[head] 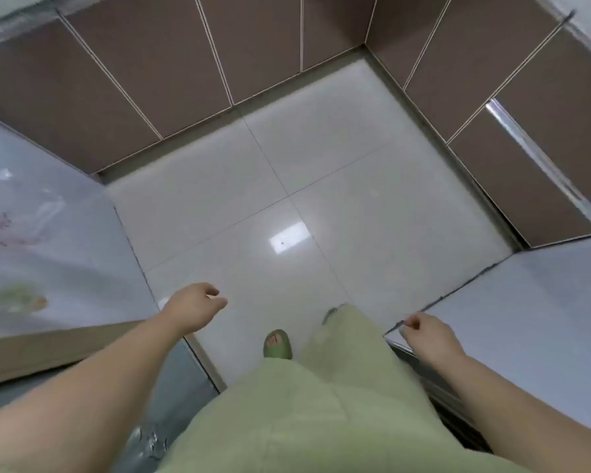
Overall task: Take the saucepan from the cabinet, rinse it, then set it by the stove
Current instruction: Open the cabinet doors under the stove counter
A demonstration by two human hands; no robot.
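I look straight down at a white tiled kitchen floor (pixel 321 172). Brown base cabinet doors (pixel 144 73) run along the far side and turn the corner to more brown doors (pixel 485 80) on the right; all are closed. No saucepan, sink or stove shows. My left hand (pixel 195 303) hangs over the floor at lower left, fingers loosely curled, holding nothing. My right hand (pixel 427 334) hovers at the edge of a white counter corner (pixel 526 302), fingers curled under, with nothing visible in it.
A pale surface (pixel 65 240) at the left carries a plastic bag with red print (pixel 11 227) and some food (pixel 17 298). A metal handle strip (pixel 533 155) runs along the right cabinets. My green trousers and a green slipper (pixel 277 344) fill the bottom middle.
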